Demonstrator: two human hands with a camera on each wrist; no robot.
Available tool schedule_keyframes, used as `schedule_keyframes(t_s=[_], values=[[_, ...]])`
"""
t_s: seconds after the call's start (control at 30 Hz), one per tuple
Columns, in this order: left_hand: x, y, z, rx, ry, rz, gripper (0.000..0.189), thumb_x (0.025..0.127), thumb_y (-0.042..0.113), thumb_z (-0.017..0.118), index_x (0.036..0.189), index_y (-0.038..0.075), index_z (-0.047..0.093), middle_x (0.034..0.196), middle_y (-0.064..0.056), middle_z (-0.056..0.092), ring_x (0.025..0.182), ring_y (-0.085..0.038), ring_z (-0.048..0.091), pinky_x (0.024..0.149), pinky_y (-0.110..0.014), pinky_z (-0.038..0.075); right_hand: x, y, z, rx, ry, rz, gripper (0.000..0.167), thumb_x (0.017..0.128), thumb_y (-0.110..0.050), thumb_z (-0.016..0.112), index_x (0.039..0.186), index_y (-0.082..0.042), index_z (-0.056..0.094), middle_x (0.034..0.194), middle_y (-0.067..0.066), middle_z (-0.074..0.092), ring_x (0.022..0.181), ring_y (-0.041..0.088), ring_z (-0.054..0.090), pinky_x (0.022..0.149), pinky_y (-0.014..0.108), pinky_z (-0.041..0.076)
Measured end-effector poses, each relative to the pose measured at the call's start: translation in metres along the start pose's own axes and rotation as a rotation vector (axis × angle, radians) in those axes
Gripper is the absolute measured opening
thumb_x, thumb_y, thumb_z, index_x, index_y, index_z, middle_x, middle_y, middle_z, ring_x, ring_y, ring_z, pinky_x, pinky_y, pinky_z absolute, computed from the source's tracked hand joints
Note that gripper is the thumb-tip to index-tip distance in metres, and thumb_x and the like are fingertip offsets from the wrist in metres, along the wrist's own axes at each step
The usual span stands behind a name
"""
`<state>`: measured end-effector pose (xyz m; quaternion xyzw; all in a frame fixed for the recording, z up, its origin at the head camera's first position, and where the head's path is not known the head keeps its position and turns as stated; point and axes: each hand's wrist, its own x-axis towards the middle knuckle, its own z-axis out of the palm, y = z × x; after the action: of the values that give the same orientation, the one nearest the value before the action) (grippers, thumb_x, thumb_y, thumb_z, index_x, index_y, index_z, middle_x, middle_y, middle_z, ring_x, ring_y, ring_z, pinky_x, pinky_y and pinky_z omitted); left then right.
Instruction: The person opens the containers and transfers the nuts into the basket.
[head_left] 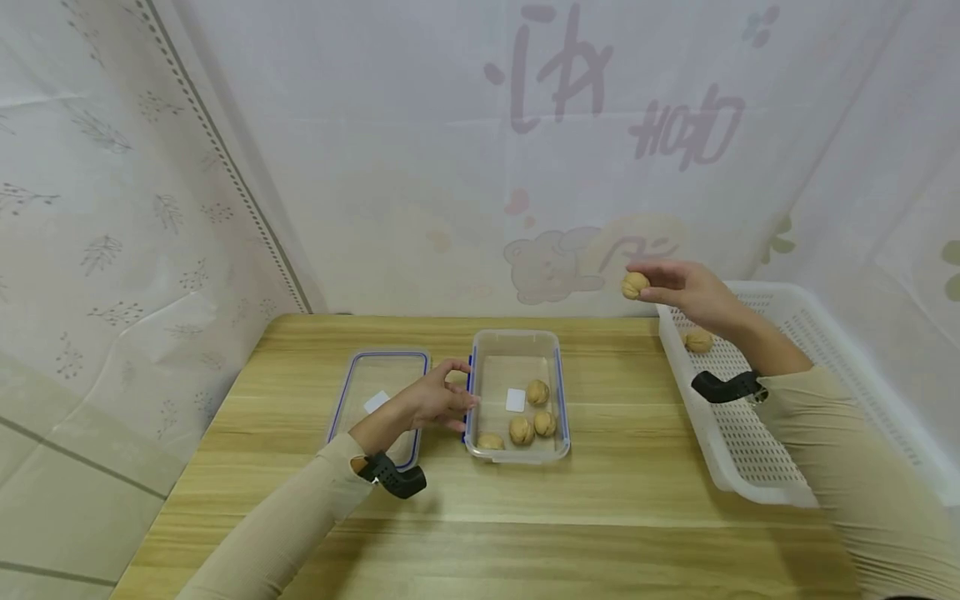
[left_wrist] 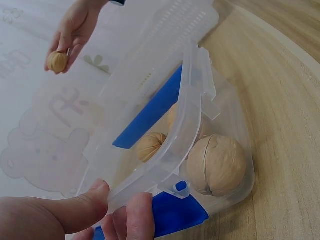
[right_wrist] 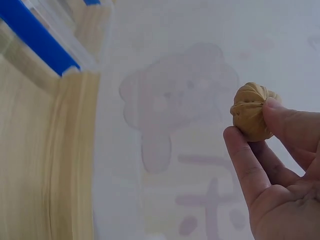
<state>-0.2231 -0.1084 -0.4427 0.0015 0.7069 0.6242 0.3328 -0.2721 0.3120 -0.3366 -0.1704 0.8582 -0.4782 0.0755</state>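
My right hand (head_left: 690, 292) pinches a walnut (head_left: 635, 285) between thumb and fingers, raised near the front left corner of the white basket's far end. In the right wrist view the walnut (right_wrist: 254, 111) shows its ridged shell. My left hand (head_left: 438, 396) grips the left side of a clear plastic container (head_left: 517, 456). In the left wrist view the thumb and curled fingers (left_wrist: 140, 215) are at its rim and blue latch (left_wrist: 177, 215). Several walnuts (head_left: 522, 430) lie in the container, mostly toward its near end, beside a small white square (head_left: 515, 400).
A clear lid with a blue seal (head_left: 390, 356) lies left of the container, partly under my left forearm. The white perforated basket (head_left: 705, 433) stands at the right, holding a walnut (head_left: 698, 340). A printed curtain (head_left: 420, 167) hangs behind the wooden table (head_left: 480, 533).
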Motion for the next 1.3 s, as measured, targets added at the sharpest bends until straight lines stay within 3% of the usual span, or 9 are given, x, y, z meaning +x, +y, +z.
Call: schedule_keyframes(t_s=[0.2,0.43,0.63,0.87,1.0,1.07,1.17,1.3], values=[[0.001,-0.001,0.0,0.002,-0.002,0.008,0.061,0.098,-0.006,0.061,0.149,0.007,0.03,0.104,-0.013,0.054,0.088,-0.019,0.062,0.066,-0.031,0.065,-0.01,0.018,-0.022,-0.041,0.051,0.028,0.05,0.105,-0.025,0.06,0.151,-0.009,0.048,0.147,0.008,0.053,0.12,0.0,0.053,0.092,0.008,0.047],[0.001,0.0,0.001,-0.006,0.0,0.003,0.063,0.098,-0.006,0.062,0.15,0.008,0.03,0.103,-0.012,0.053,0.087,-0.02,0.061,0.066,-0.032,0.065,-0.019,0.052,-0.045,-0.042,0.131,0.062,0.054,0.105,-0.021,0.06,0.151,0.0,0.044,0.118,-0.019,0.063,0.104,-0.005,0.06,0.086,0.009,0.05],[0.001,0.0,0.0,-0.007,-0.001,0.0,0.064,0.098,-0.006,0.062,0.151,0.008,0.029,0.103,-0.012,0.053,0.087,-0.02,0.061,0.066,-0.032,0.065,-0.026,0.076,-0.057,-0.046,0.14,0.08,0.056,0.106,-0.02,0.057,0.153,0.005,0.037,0.114,-0.025,0.058,0.101,-0.009,0.058,0.086,0.006,0.048],[0.002,-0.001,-0.001,-0.002,-0.005,0.008,0.062,0.098,-0.006,0.063,0.149,0.007,0.03,0.102,-0.012,0.054,0.087,-0.019,0.062,0.067,-0.033,0.065,-0.031,0.106,-0.067,0.159,0.173,0.034,0.057,0.106,-0.004,0.051,0.149,0.021,0.023,0.113,-0.021,0.061,0.1,-0.007,0.062,0.087,0.008,0.053],[0.002,-0.001,0.0,-0.005,-0.001,0.007,0.063,0.097,-0.007,0.063,0.15,0.007,0.03,0.102,-0.012,0.054,0.087,-0.019,0.062,0.066,-0.033,0.065,-0.035,0.118,-0.068,0.16,0.184,0.104,0.059,0.107,-0.008,0.05,0.15,0.02,0.021,0.109,-0.026,0.059,0.097,-0.01,0.061,0.086,0.008,0.053],[0.002,-0.001,0.0,-0.004,0.001,0.007,0.063,0.097,-0.007,0.063,0.15,0.007,0.03,0.103,-0.012,0.054,0.088,-0.019,0.062,0.066,-0.033,0.065,-0.036,0.123,-0.068,0.099,0.179,0.15,0.058,0.108,-0.011,0.049,0.151,0.019,0.023,0.109,-0.026,0.057,0.095,-0.013,0.059,0.086,0.006,0.052],[0.001,0.0,0.0,-0.006,0.003,0.004,0.063,0.097,-0.007,0.063,0.149,0.008,0.031,0.102,-0.012,0.054,0.087,-0.02,0.062,0.066,-0.033,0.065,-0.039,0.13,-0.069,-0.05,0.155,0.205,0.055,0.11,-0.014,0.046,0.152,0.015,0.026,0.121,0.001,0.062,0.092,-0.017,0.053,0.082,0.004,0.049],[0.001,-0.001,0.0,-0.003,-0.002,0.011,0.062,0.097,-0.007,0.063,0.149,0.008,0.031,0.102,-0.012,0.054,0.086,-0.019,0.061,0.066,-0.033,0.066,-0.042,0.141,-0.069,-0.266,0.162,0.202,0.05,0.109,-0.014,0.048,0.148,0.015,0.036,0.136,0.039,0.049,0.089,-0.014,0.05,0.073,0.001,0.041]])
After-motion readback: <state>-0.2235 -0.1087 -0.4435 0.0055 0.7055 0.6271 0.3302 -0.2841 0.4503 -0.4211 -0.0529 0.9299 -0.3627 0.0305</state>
